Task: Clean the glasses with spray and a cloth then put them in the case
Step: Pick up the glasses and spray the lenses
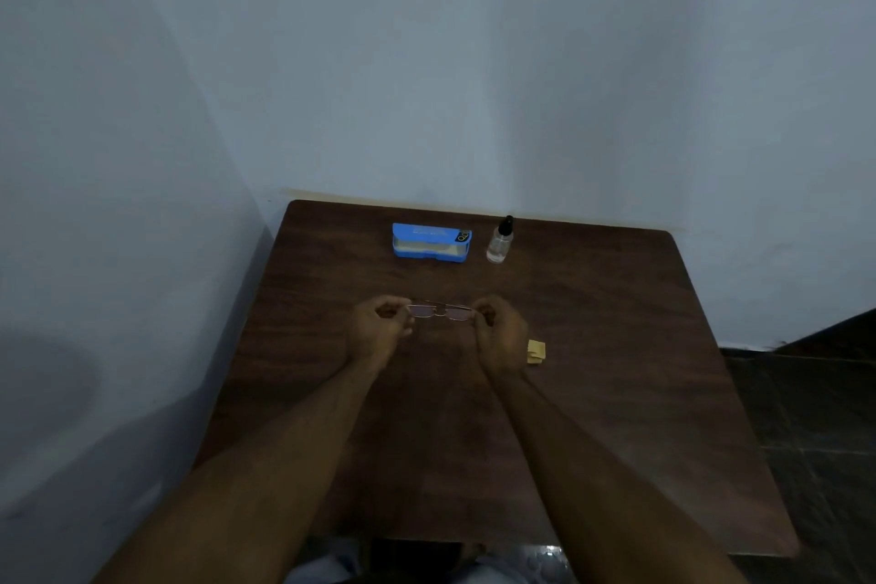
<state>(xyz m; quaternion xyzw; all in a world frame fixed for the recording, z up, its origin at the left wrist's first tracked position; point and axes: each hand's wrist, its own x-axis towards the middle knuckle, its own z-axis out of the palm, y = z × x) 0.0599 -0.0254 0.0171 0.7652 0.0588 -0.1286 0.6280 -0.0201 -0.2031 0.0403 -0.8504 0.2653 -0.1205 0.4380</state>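
Thin-framed glasses [441, 311] hang over the middle of the dark wooden table [592, 394], held at both ends. My left hand [381, 327] pinches the left end and my right hand [500, 332] pinches the right end. A blue glasses case [431, 242] lies open at the back of the table. To its right stands a small clear spray bottle [500, 242] with a black top. A folded yellow cloth [536, 352] lies on the table just right of my right wrist.
The table stands in a corner, with a pale wall [426, 62] behind it and another on its left. Dark floor tiles [815, 417] show to the right. Part of my lap is visible below the table's near edge.
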